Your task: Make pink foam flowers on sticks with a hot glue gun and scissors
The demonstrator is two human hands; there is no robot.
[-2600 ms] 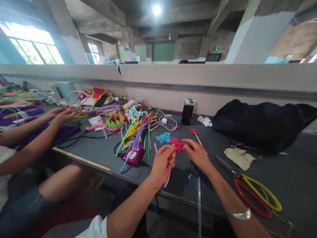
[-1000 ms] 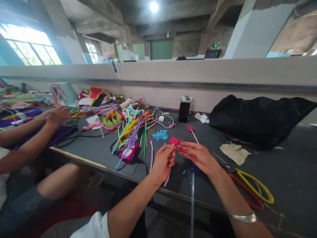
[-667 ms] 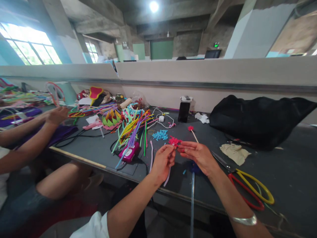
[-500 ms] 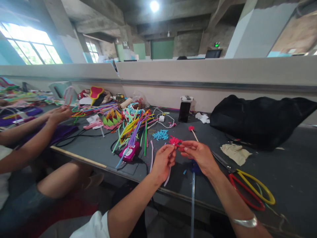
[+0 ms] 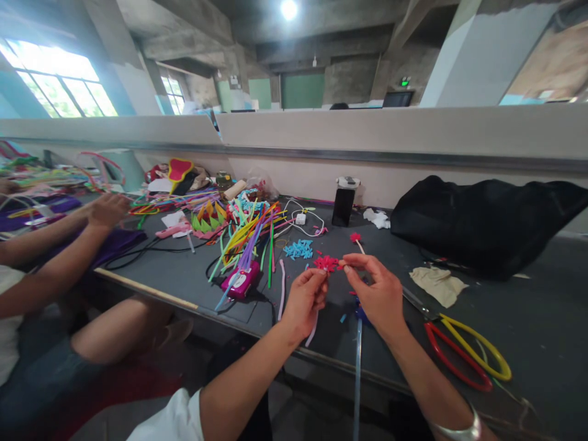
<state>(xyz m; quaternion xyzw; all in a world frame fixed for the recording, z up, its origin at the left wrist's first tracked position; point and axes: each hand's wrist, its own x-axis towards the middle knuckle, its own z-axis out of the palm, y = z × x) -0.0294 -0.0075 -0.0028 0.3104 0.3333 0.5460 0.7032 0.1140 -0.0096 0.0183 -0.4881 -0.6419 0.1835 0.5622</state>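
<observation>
My left hand (image 5: 307, 301) is closed in a pinch on a red-pink fuzzy flower (image 5: 325, 263), which looks made of short pipe cleaner pieces. Thumb and forefinger of my right hand (image 5: 374, 291) pinch a small red pipe cleaner piece (image 5: 340, 264) at the flower's right side. Beyond the hands, a smaller red flower head (image 5: 355, 237) tops a pale stem. Short blue pieces (image 5: 298, 248) lie in a pile behind my left hand. Below my right hand, a clear rod (image 5: 358, 373) sticks out past the table edge from a blue object (image 5: 361, 312) partly hidden by the hand.
Scissors (image 5: 432, 315) with red and yellow handles lie at right, near a beige cloth (image 5: 438, 285) and black bag (image 5: 487, 223). Colourful pipe cleaners (image 5: 250, 236) and a magenta box (image 5: 241, 280) are at left. A phone (image 5: 343, 207) stands behind. A co-worker's hands (image 5: 108, 210) are far left.
My right hand has shifted slightly, its fingers now drawn together on the small red piece beside the flower. My left hand stays almost still. The co-worker's hands have moved slightly.
</observation>
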